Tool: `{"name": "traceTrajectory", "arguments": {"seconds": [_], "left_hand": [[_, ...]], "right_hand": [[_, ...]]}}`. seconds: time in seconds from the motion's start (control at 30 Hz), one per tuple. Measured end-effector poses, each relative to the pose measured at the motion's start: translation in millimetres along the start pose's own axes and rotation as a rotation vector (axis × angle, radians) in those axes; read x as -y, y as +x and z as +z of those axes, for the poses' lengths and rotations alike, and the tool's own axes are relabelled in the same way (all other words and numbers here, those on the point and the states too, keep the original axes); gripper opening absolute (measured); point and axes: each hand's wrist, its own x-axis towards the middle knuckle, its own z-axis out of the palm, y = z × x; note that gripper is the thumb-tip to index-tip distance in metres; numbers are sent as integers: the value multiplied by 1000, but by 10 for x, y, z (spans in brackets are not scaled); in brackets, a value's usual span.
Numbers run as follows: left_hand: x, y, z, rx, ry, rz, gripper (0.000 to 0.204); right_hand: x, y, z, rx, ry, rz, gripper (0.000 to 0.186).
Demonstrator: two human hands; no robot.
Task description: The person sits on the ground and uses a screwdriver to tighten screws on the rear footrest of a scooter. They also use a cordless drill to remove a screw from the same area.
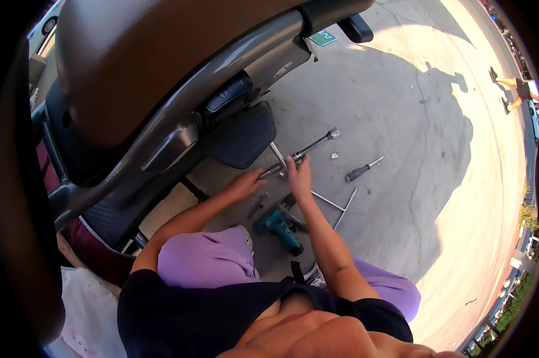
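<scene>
- Wrench point(315, 145) pointed to 2 o'clock; seemed heavy, stiff, smooth; shaft suited gripping.
- Left hand point(244, 184): fingers held its 8 o'clock end.
- Right hand point(300, 173): fingers wrapped mid-shaft.

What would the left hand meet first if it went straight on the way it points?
Beyond the metal wrench it holds, the left hand would probably meet the right hand first, though depth is unclear.

Pwr tool point(275, 223) nr hands point(300, 174) — room fwd
</scene>
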Motion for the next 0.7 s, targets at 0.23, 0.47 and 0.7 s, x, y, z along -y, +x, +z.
{"name": "traceTrajectory", "arguments": {"seconds": [0.23,0.47,0.7], "left_hand": [[487,548,171,-202,-19,313,39],[158,407,148,-34,-255,102,41],[193,701,160,-144,-257,197,43]], "right_hand": [[113,42,119,-95,-135,-271,38],[210,151,-111,-152,-102,-344,49],[1420,796,-709,-151,649,5,50]]}}
